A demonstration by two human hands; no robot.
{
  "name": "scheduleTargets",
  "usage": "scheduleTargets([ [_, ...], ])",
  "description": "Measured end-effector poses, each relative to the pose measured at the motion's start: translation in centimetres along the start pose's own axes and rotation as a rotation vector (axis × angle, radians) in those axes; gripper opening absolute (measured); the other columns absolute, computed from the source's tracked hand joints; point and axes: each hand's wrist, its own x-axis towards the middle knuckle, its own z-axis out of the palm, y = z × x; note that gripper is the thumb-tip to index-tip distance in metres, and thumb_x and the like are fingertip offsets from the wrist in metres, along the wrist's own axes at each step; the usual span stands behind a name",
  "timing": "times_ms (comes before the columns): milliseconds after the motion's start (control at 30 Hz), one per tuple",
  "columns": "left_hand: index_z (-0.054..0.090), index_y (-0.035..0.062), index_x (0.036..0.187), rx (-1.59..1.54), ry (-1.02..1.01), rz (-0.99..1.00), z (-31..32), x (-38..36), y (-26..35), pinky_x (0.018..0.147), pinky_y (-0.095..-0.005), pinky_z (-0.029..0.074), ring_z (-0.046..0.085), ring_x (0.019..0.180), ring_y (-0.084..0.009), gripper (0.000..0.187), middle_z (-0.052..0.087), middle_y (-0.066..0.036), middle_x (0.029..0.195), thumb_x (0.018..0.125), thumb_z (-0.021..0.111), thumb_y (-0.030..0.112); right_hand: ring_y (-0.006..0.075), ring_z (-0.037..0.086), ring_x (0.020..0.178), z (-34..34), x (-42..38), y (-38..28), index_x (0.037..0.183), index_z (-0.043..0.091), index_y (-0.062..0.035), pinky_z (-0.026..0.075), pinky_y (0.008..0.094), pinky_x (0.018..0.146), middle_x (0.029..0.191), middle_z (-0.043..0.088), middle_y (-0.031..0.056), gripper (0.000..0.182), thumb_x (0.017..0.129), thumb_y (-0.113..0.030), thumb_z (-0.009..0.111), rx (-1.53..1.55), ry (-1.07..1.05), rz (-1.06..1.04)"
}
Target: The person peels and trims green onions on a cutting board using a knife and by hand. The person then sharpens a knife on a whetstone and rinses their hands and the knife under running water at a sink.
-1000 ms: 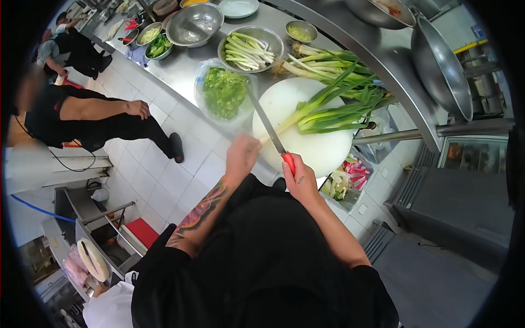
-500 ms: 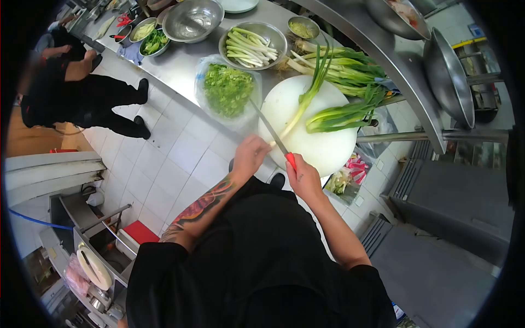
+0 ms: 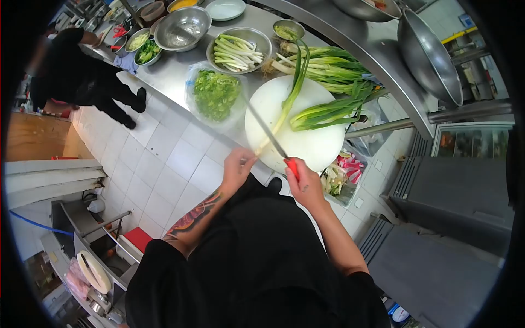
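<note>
In my right hand [image 3: 306, 185] is a knife [image 3: 266, 129] with a red handle, its blade slanting up and left across the near left part of a round white cutting board [image 3: 309, 152]. My left hand [image 3: 237, 168] is closed on the pale root end of a green onion [image 3: 285, 110], which stretches over the board with its leaves toward the far side. The blade overlaps the stalk in this view. A bunch of green onion tops [image 3: 317, 116] lies on the board's right side. Left of the board sits a clear plastic bag of chopped greens [image 3: 217, 94].
Behind the board are a steel bowl of trimmed green onions [image 3: 264, 39] and a pile of whole green onions [image 3: 333, 68]. A steel shelf [image 3: 355, 41] with pans overhangs the right. Below sits a bin of scraps [image 3: 342, 177]. Another person [image 3: 82, 71] stands at far left.
The view has shifted, so the board and bowls sit further left. Both hands keep their holds on the knife and the green onion. The other person has turned and stretched an arm to the counter.
</note>
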Motion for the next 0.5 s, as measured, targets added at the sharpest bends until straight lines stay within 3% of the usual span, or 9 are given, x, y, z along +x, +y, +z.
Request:
scheduleTargets([
  [133, 0.066, 0.0018, 0.094, -0.015, 0.057, 0.019, 0.3, -0.6, -0.5, 0.072, -0.0289, 0.061, 0.068, 0.094, -0.0148, 0.013, 0.066, -0.008, 0.108, 0.092, 0.08, 0.002, 0.0452, 0.072, 0.085, 3.0, 0.4, 1.8, 0.126, 0.06, -0.0044, 0.058, 0.0505, 0.073, 0.102, 0.074, 0.0245, 0.03, 0.102, -0.021, 0.066, -0.046, -0.125, -0.067],
  [333, 0.07, 0.002, 0.098, -0.09, 0.108, 0.011, 0.5, -1.0, 0.4, 0.075, -0.0341, 0.062, 0.07, 0.091, -0.0216, 0.011, 0.068, -0.01, 0.101, 0.093, 0.078, 0.007, 0.0445, 0.072, 0.084, 3.9, 1.9, 1.1, 0.125, 0.06, -0.0034, 0.058, 0.0515, 0.073, 0.102, 0.075, 0.0235, 0.029, 0.102, -0.021, 0.064, -0.024, -0.084, -0.176],
  [400, 0.07, 0.002, 0.097, -0.097, 0.122, 0.014, 0.2, -1.1, 1.0, 0.074, -0.0342, 0.062, 0.07, 0.091, -0.0215, 0.011, 0.068, -0.009, 0.101, 0.093, 0.078, 0.007, 0.0446, 0.072, 0.084, 4.7, 2.4, 2.4, 0.126, 0.06, -0.0028, 0.058, 0.0525, 0.073, 0.101, 0.074, 0.023, 0.031, 0.103, -0.022, 0.063, -0.277, -0.319, -0.089],
  [500, 0.07, 0.0018, 0.095, -0.047, 0.115, 0.022, -0.5, -1.2, 1.3, 0.074, -0.033, 0.061, 0.07, 0.089, -0.0218, 0.01, 0.068, -0.009, 0.099, 0.093, 0.078, 0.008, 0.0448, 0.072, 0.082, 5.0, 1.6, 2.7, 0.13, 0.061, -0.0062, 0.057, 0.0483, 0.073, 0.095, 0.074, 0.0224, 0.03, 0.104, -0.021, 0.062, -0.186, -0.243, -0.076],
])
